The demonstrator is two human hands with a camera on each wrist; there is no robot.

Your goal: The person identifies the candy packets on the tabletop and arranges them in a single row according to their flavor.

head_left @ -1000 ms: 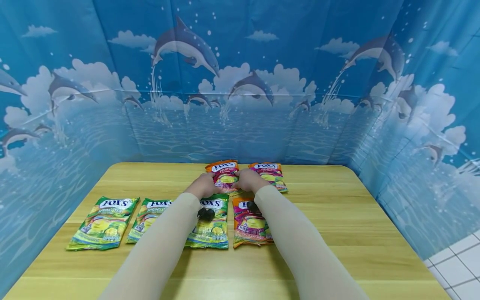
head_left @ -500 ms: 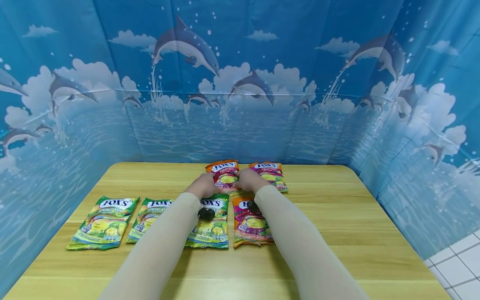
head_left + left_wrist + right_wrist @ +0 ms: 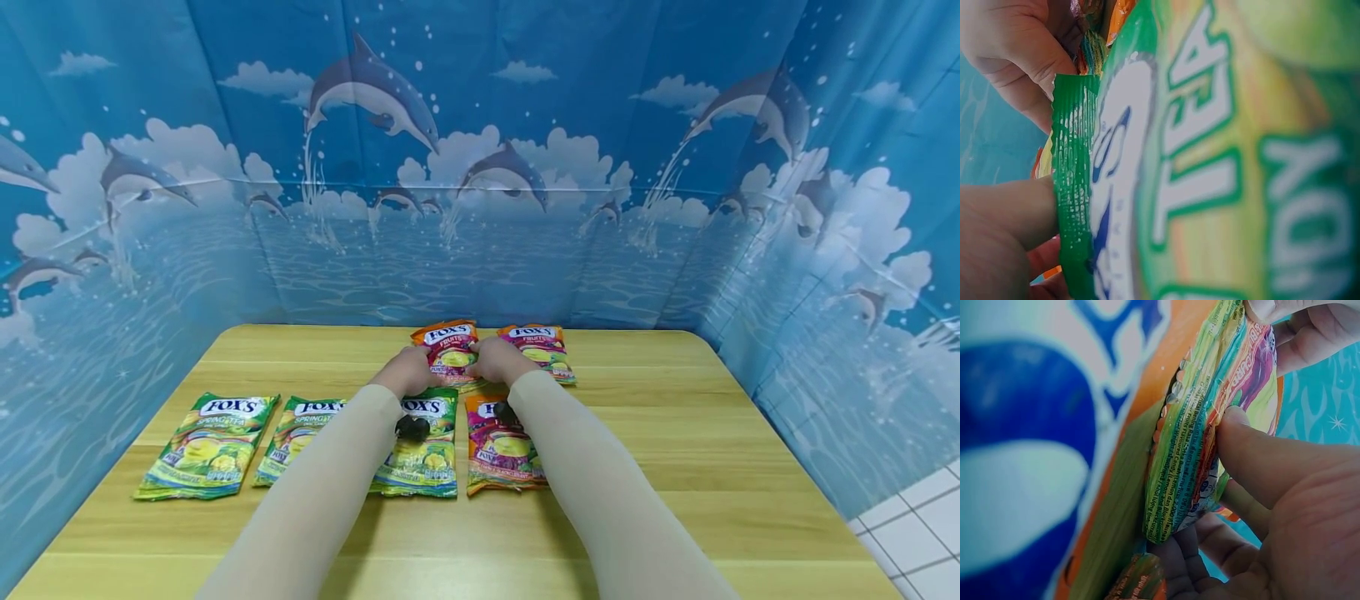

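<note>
An orange and purple bag of fruit candy (image 3: 452,358) lies at the back middle of the table in the head view. My left hand (image 3: 408,371) holds its left edge and my right hand (image 3: 497,361) its right edge. The right wrist view shows the right thumb (image 3: 1247,447) on top of the bag, with fingers curled beneath. A green candy bag (image 3: 1122,175) hides part of the left hand (image 3: 1004,231) in the left wrist view. In front of the held bag lie that green bag and another orange and purple bag (image 3: 504,450), partly under my right forearm.
Two more green candy bags (image 3: 206,446) lie at the left, one partly covered by my left forearm. Another orange and purple bag (image 3: 543,354) lies right of the held one. A blue dolphin-print curtain (image 3: 480,267) stands behind the wooden table (image 3: 675,467) and along its sides.
</note>
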